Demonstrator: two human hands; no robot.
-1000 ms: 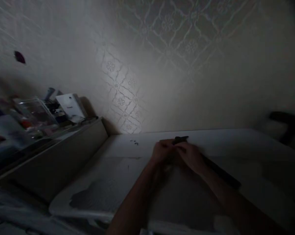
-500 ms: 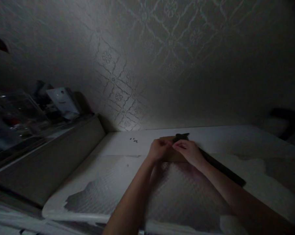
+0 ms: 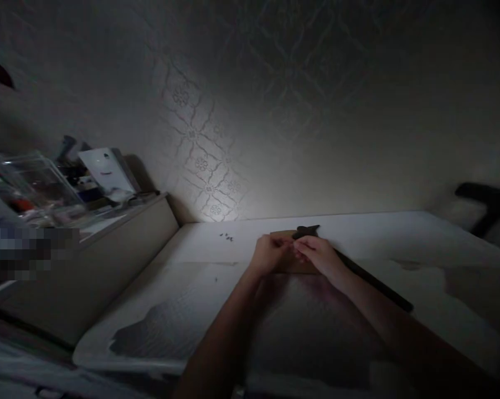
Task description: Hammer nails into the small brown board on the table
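Note:
Both hands meet over a flat brown board (image 3: 295, 267) on the table. My left hand (image 3: 269, 252) is closed in a pinch at the board's left side. Opposite it, my right hand (image 3: 319, 256) is also closed, its fingertips nearly touching the left ones. Whatever they pinch is too small and dark to make out. A dark hammer (image 3: 376, 284) lies slantwise, its head just beyond the right hand and its handle running under the right forearm toward the lower right. Several tiny dark pieces, perhaps nails (image 3: 227, 237), lie loose on the table to the left.
The white table (image 3: 200, 244) has a worn, grey-patched covering and meets a patterned wall (image 3: 208, 166). On the left, a raised shelf (image 3: 150, 221) carries a white box (image 3: 108, 169) and a clear plastic case (image 3: 37, 177). Something black (image 3: 486, 202) juts in at the right.
My hands stay nearly in place over the board, with the right fingers shifted slightly. The light on the wall and table has changed.

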